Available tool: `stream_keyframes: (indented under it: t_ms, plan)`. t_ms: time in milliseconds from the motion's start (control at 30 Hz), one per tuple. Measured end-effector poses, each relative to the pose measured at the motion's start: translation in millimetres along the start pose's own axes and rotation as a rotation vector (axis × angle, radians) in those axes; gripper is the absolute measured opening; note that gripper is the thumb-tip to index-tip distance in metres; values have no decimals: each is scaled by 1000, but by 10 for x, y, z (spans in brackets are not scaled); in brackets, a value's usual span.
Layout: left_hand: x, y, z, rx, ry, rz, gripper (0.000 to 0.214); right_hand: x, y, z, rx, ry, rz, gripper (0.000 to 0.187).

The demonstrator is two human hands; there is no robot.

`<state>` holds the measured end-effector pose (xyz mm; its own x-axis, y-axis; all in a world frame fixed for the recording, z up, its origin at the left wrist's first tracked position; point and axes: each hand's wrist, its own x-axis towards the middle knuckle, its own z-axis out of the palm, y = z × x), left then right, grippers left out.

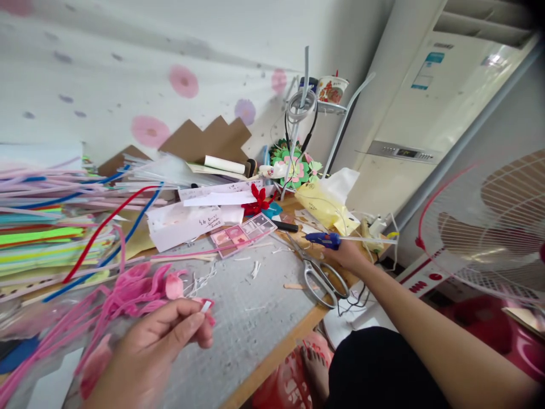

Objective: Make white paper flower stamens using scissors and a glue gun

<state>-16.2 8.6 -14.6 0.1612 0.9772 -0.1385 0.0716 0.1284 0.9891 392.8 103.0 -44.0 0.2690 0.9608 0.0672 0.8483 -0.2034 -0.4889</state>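
Note:
My left hand (pixel 168 343) is closed in a pinch above the grey mat, with a small white strip (pixel 206 307) at the fingertips. A bit of dark pink material (pixel 210 319) shows behind those fingers, partly hidden. Just beyond this hand lie pink pipe-cleaner petals (pixel 138 287) with long stems running left. My right hand (pixel 349 255) reaches to the table's right end and grips a blue glue gun (pixel 323 240), a pale glue stick trailing from its rear. Large scissors (pixel 315 275) lie partly open nearby, left of that hand.
Bundles of coloured pipe cleaners (pixel 46 233) cover the left side. Papers (pixel 187 224), a pink makeup palette (pixel 243 234), a red flower (pixel 259 199) and a yellow tissue pack (pixel 326 204) sit farther back. A fan (pixel 489 227) stands at right, beyond the table's wooden edge (pixel 272 363).

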Motion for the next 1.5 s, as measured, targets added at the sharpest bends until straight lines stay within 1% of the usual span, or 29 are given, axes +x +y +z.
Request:
stream_keyframes:
  t_ms: [133,200,267,333,400,433,500,533,567,600,633,667,700,767,800,867,900,967,1067,1133,1167,1267,1300,1333,1400,1500]
  plan:
    - [-7,10,0,-17,-6,21,23,18,-49,21,-127,-27,-55,27]
    - [-10,17,-1,-7,-11,38,25,-4,-66,-23,-166,-14,-67,33]
    - [-8,24,-3,11,-17,52,27,-71,-62,-122,-199,2,-79,37]
    - [-1,29,-5,4,-14,63,27,-205,-50,-264,-237,21,-86,34]
    - [3,28,-4,-26,-4,80,25,-415,-76,-408,-284,43,-78,26]
    - [4,26,-1,-44,4,91,24,-541,-123,-461,-308,51,-71,23]
    - [2,21,9,-77,20,112,20,-806,-310,-498,-321,35,-102,26]
    - [0,20,16,-89,28,118,17,-931,-451,-474,-290,-3,-173,24]
    - [-2,20,25,-97,37,123,15,-1040,-616,-420,-174,-110,-363,21]
    - [-4,21,34,-100,45,126,14,-1128,-795,-340,-54,-247,-533,17]
    - [-7,24,43,-98,51,127,12,-1190,-977,-237,25,-350,-643,14]
    - [-10,26,51,-91,56,129,12,-1226,-1149,-120,45,-395,-723,12]
    - [-12,29,57,-83,58,130,12,-1237,-1301,5,23,-411,-770,11]
    - [-17,33,61,-72,59,132,11,-1200,-1516,249,-73,-422,-771,10]
    - [-19,34,59,-68,59,135,11,-1166,-1576,356,-112,-421,-755,9]
    - [-24,31,51,-59,53,136,12,-1099,-1617,518,-146,-422,-724,4]
    - [-28,28,47,-54,53,135,12,-1076,-1612,571,-144,-422,-716,3]
    - [-36,19,46,-47,54,132,12,-1059,-1589,621,-125,-424,-704,8]
    - [-47,5,65,-44,48,137,13,-1102,-1602,589,-61,-425,-679,10]
    - [-49,-2,81,-28,32,147,15,-1156,-1663,530,74,-440,-642,11]
    - [-49,-6,87,-18,29,152,15,-1185,-1705,499,205,-460,-614,11]
    - [-45,-20,91,-10,30,158,14,-1270,-1842,439,740,-510,-499,10]
    - [-45,-25,88,-16,30,159,14,-1294,-1881,436,880,-516,-465,13]
    - [-45,-30,85,-22,30,161,14,-1314,-1915,440,967,-520,-450,16]
    - [-49,-38,80,-24,30,170,14,-1341,-1963,464,1050,-535,-443,18]
    - [-59,-38,80,-16,26,177,13,-1359,-2001,502,1063,-544,-449,16]
